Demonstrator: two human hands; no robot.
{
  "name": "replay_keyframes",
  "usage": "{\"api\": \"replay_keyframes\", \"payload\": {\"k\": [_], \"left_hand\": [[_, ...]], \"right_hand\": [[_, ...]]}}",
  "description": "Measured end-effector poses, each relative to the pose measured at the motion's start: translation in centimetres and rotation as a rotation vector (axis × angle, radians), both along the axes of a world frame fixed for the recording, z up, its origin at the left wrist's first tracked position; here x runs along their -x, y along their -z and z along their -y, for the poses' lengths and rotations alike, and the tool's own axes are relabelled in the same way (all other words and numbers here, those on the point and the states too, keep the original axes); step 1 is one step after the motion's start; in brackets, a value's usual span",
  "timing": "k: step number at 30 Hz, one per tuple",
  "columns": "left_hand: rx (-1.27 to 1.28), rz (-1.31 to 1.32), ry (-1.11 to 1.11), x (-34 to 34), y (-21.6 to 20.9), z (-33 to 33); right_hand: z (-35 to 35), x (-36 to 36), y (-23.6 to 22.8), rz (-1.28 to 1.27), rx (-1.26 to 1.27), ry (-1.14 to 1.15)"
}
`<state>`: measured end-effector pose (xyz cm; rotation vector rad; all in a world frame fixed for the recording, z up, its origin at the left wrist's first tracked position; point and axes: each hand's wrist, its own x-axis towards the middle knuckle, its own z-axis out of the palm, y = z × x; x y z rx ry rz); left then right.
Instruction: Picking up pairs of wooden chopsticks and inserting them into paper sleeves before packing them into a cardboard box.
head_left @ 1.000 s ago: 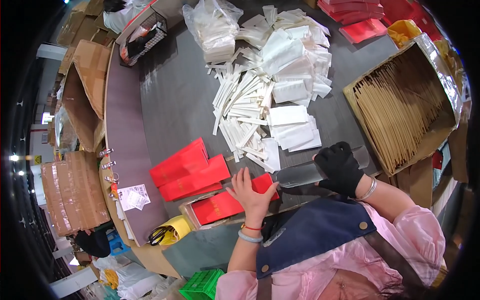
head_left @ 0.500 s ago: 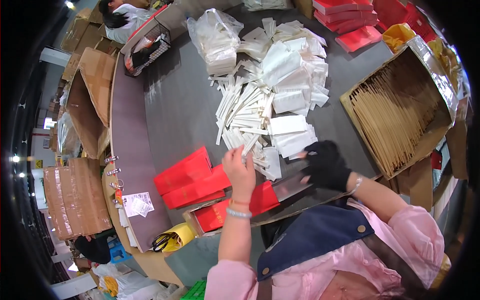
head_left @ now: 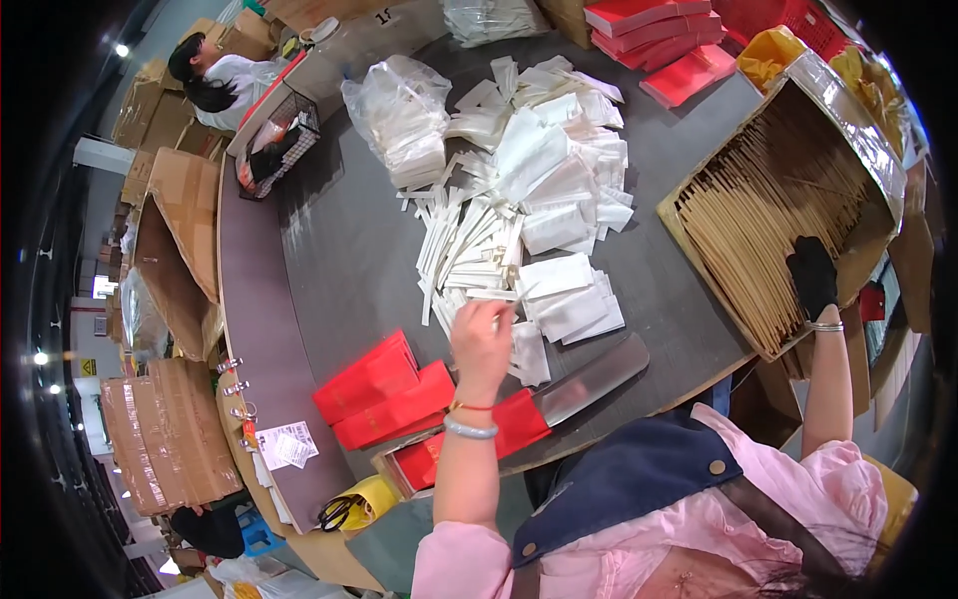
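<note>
Hovering with one bare left hand (head_left: 483,341), fingers drawn into a narrow pinch, just above the near edge of a loose pile of slim white paper strips (head_left: 469,245), too tangled to count. Can't make out for certain any strip within that pinch, given the blur at the fingertips. Holding one right hand in a black glove (head_left: 813,275) inside one open brown cardboard box (head_left: 860,150), over the near right part of many thin brown card pieces (head_left: 753,225) packed on edge, too many to number. Unable to tell the grip in there: wide, narrow or loaded.

Counting at least one glossy red paper sleeve (head_left: 524,421) in one shallow brown cardboard tray (head_left: 387,473), below the left hand and partly hidden by the left forearm. Seeing one translucent, round-ended plastic scoop (head_left: 599,376) at that sleeve's open right end, between the two hands, apart from both. Counting two more flat red paper sleeves (head_left: 367,381) overlapping on the dark grey table (head_left: 334,225), left of the left hand, perhaps with others underneath.

Finding flat white paper packets (head_left: 564,165) fanned beyond the left hand, past any sure count. Noting also two clear plastic bags (head_left: 399,115) with white contents, one black wire basket (head_left: 284,140) at far left, and one yellow pouch (head_left: 371,499) near the tray.
</note>
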<state>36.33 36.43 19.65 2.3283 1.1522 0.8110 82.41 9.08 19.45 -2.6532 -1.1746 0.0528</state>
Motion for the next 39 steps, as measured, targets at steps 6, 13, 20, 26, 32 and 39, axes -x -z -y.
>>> {"api": "replay_keyframes", "payload": {"k": [6,13,20,26,32,39], "left_hand": [[0.098,-0.176,0.175,-4.4,1.3,-2.1],[0.173,-0.144,0.185,-4.0,1.7,-2.2],[0.149,-0.05,0.129,-4.0,1.1,-1.3],[0.164,-0.084,0.115,-3.9,1.0,-0.5],[0.229,0.038,0.073,-3.1,1.0,0.5],[0.554,-0.007,0.134,-1.3,-2.2,8.7]], "right_hand": [[-0.7,0.2,0.5,-0.108,-0.098,-0.023],[-0.4,0.2,0.2,-0.201,-0.011,0.087],[-0.6,0.7,-0.4,-0.043,-0.035,-0.015],[-0.8,1.3,-0.5,-0.005,0.125,0.145],[-0.6,2.9,-1.0,0.269,-0.437,0.061],[-5.8,19.7,-0.9,-0.775,-0.735,-0.289]]}}
